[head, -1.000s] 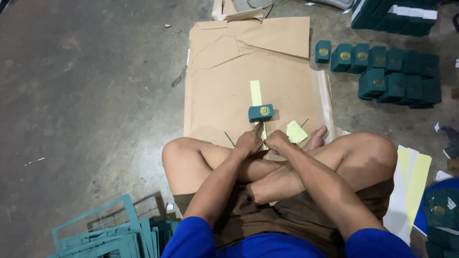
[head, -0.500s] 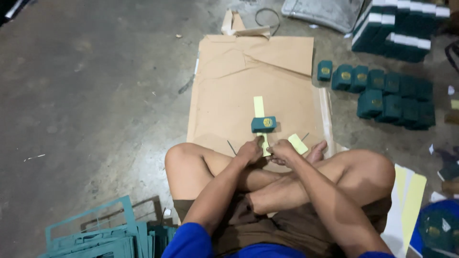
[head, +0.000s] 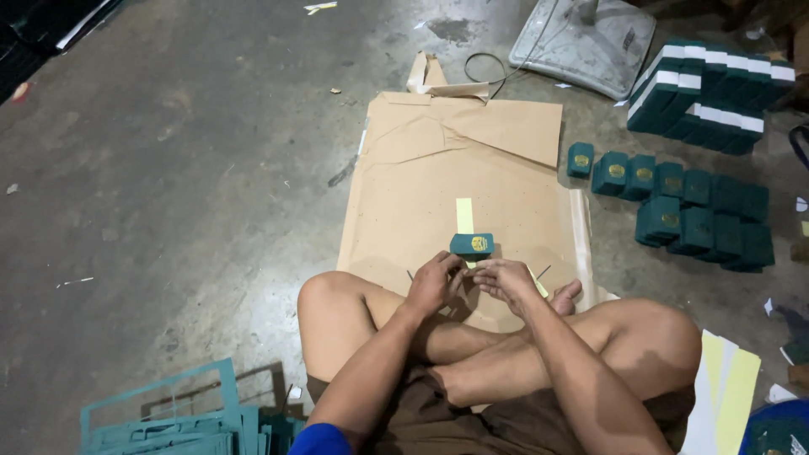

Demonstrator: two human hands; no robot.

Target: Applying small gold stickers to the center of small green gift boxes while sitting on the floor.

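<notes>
So you've got both your left hand (head: 432,285) and right hand (head: 508,282) pinching a pale yellow strip (head: 464,216) just under that small green box (head: 472,244) on the cardboard (head: 438,168), looks like you're mid-peel, and next you'd need steady fingers to line it up.

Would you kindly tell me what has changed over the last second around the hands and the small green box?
Little changed. The left hand and right hand stay together just below the green box, working something small that I cannot make out. The box remains on the yellow strip on the cardboard. The view has shifted, so the box stacks on the right show more fully. Nothing was visibly picked up or released.
</notes>
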